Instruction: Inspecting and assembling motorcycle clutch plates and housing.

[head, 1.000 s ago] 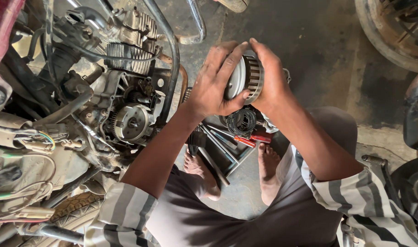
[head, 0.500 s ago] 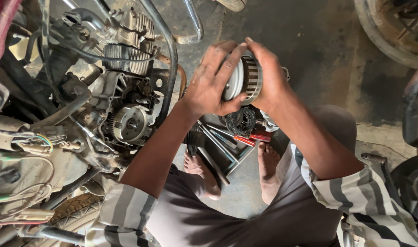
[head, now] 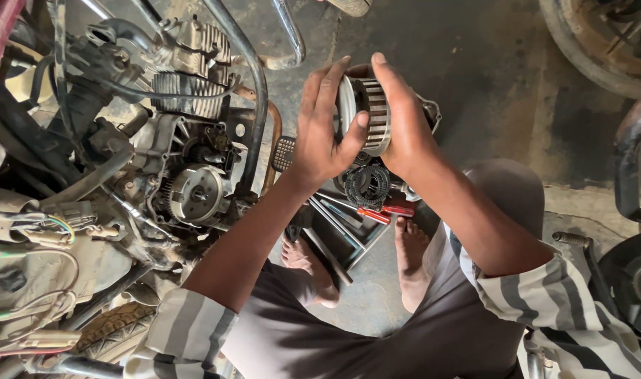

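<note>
**Inspector A:** How many views are there, and where is the camera mounted?

**Inspector B:** One view only, so nothing is shared between cameras. It is worn on the person's head and looks steeply down over the striped sleeves and both forearms to the bare feet and the concrete floor (head: 489, 91).

**Inspector A:** Range and framing?

**Inspector B:** Close. The left hand (head: 324, 130) and right hand (head: 405, 126) sit upper centre, well above the floor. The stripped motorcycle engine (head: 194, 189) fills the left side; a wheel rim (head: 594, 49) clips the far right corner.
</note>
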